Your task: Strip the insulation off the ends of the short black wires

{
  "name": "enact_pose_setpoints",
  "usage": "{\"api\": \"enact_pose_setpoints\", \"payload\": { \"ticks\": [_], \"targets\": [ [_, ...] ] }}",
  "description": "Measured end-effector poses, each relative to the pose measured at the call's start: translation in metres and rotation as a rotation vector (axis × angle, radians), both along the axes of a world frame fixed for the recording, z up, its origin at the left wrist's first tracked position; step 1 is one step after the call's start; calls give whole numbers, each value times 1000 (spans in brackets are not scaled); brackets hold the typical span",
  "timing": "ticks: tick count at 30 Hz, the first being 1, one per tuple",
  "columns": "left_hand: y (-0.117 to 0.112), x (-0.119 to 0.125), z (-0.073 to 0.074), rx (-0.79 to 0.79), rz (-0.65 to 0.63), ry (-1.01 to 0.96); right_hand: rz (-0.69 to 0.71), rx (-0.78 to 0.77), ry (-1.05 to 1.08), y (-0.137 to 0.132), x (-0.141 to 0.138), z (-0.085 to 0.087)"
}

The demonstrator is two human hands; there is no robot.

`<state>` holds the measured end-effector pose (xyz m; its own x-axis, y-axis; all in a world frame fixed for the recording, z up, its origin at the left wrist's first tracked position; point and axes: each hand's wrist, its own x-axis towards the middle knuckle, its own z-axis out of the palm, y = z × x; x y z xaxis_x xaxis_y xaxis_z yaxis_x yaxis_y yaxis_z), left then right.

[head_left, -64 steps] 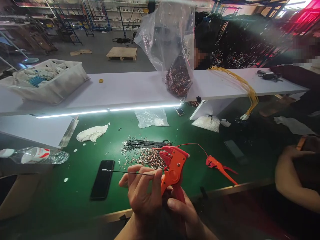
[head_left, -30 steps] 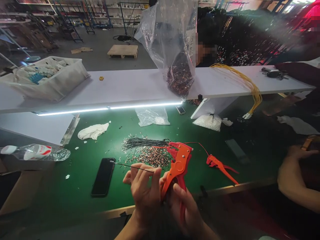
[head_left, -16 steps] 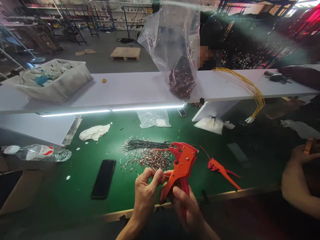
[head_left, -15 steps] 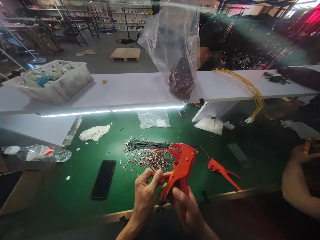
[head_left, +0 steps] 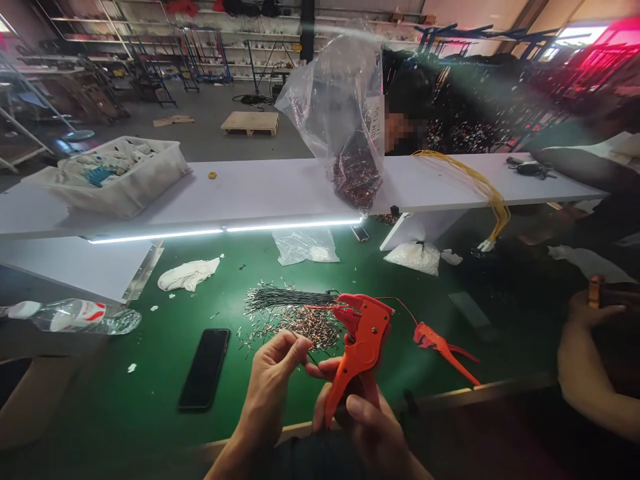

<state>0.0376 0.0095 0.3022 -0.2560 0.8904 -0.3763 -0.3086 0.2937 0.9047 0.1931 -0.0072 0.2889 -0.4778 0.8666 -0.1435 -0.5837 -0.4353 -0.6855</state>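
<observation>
My right hand (head_left: pixel 367 427) grips the handles of an orange wire stripper (head_left: pixel 361 347), its jaws pointing up and left. Just left of the tool, my left hand (head_left: pixel 273 383) pinches a thin black wire (head_left: pixel 311 358) between thumb and fingers; only a short end shows by the fingertips. Beyond my hands on the green mat (head_left: pixel 150 400) lie a bundle of black wires (head_left: pixel 287 299) and a heap of small metal terminals (head_left: pixel 305 323).
A black phone (head_left: pixel 205 367) lies left of my hands, a second red tool (head_left: pixel 443 345) to the right. Further off are a plastic bottle (head_left: pixel 75 317), a white rag (head_left: pixel 189 273), a white shelf (head_left: pixel 250 190) bearing a bag of terminals (head_left: pixel 353 167), and another person's arm (head_left: pixel 590 367) at far right.
The long wire that stuck out left of my left hand has been drawn in; only a short piece shows now. The stripper has tilted more upright, and my left hand shifted slightly left.
</observation>
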Motion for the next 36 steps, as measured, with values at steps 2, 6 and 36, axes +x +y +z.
{"api": "enact_pose_setpoints", "payload": {
  "ticks": [2, 6, 36],
  "targets": [
    [4, -5, 3, 1, 44, -46, 6, 23, 10, 0, 0, -1],
    [21, -12, 25, 9, 175, -164, 41, 45, 60, -7, 0, -8],
    [33, 29, 57, -15, 261, -291, 162, 150, 53, -21, 1, -22]
  ]
}}
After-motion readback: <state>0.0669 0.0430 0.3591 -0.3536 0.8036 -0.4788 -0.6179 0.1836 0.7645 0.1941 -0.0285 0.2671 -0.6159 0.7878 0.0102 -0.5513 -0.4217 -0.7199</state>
